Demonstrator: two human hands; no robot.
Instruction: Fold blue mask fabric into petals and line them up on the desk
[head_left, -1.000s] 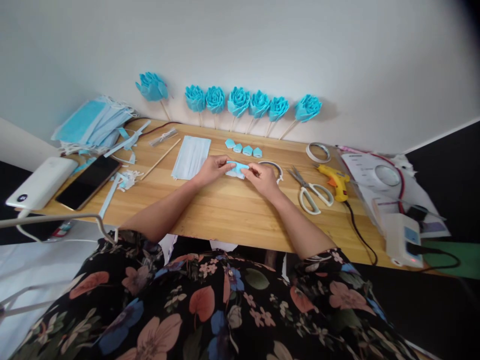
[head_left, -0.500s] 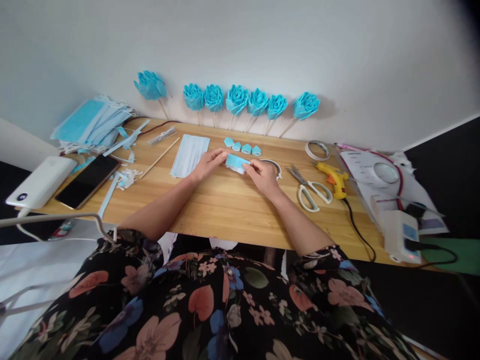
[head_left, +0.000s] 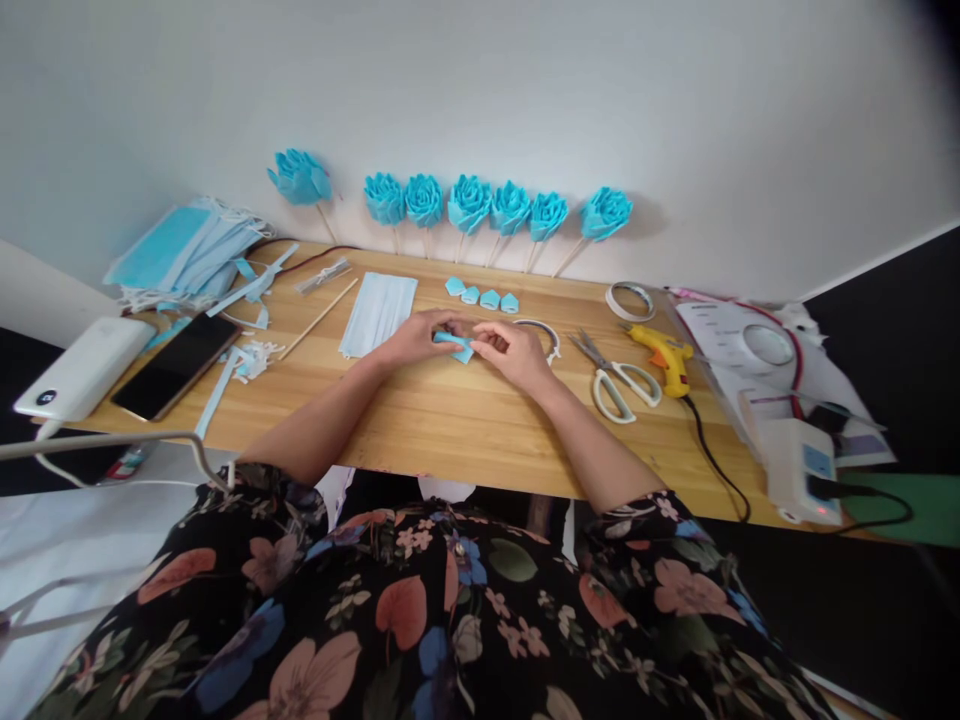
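Between my hands, a little above the wooden table, is a small piece of blue mask fabric (head_left: 459, 348), bent over and partly covered by fingers. My left hand (head_left: 424, 336) pinches its left side. At its right end the fingertips of my right hand (head_left: 514, 350) are closed on the fabric. Just beyond my hands lie several small folded blue petals (head_left: 490, 300) in a row. A pleated face mask (head_left: 380, 312) lies flat beside my left hand. Behind my right hand, a roll of tape (head_left: 546, 335) is partly hidden.
Blue fabric roses (head_left: 470, 205) on sticks lean against the wall. Scissors (head_left: 616, 378), a yellow glue gun (head_left: 669, 358) and a tape roll (head_left: 630, 298) lie at right, near a power strip (head_left: 799, 470). Stacked masks (head_left: 176, 250), a phone (head_left: 178, 365) and a power bank (head_left: 86, 365) are at left.
The blue fabric piece was held out flat and is now bent over, lower and nearer to me. Both hands have come closer together around it.
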